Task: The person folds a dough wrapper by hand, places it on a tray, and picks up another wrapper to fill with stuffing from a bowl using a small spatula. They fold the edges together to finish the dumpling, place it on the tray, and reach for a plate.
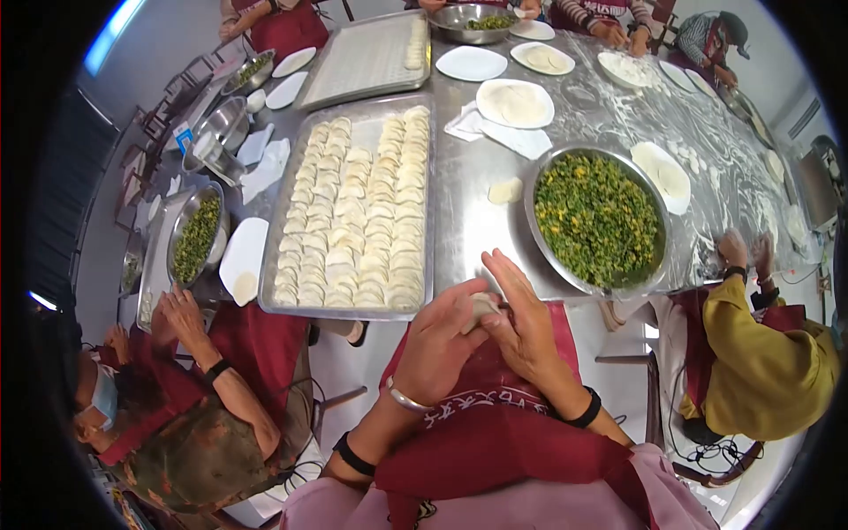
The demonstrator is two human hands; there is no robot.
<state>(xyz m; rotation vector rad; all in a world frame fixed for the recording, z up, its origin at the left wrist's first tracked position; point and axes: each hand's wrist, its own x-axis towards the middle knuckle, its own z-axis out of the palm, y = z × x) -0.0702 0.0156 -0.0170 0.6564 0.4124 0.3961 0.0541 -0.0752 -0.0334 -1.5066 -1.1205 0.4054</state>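
Between my two hands, over the red apron, is a pale dumpling (482,309). My left hand (435,340), with a silver bangle at the wrist, curls its fingers round the dumpling's left side. My right hand (527,331) presses its thumb against the dumpling, its fingers stretched up and forward. Ahead and to the left lies a metal tray (430,265) filled with rows of folded dumplings (349,212). A steel bowl (533,231) of chopped green and yellow filling (599,221) stands at the front right. One flat wrapper (505,191) lies left of that bowl.
Beyond the dumplings is a second tray (362,57) with a few dumplings at its right side. White plates (515,103) hold wrappers, and flour dusts the steel table (618,115). Co-workers sit left, right and across; one in a yellow top (760,362) is at the right.
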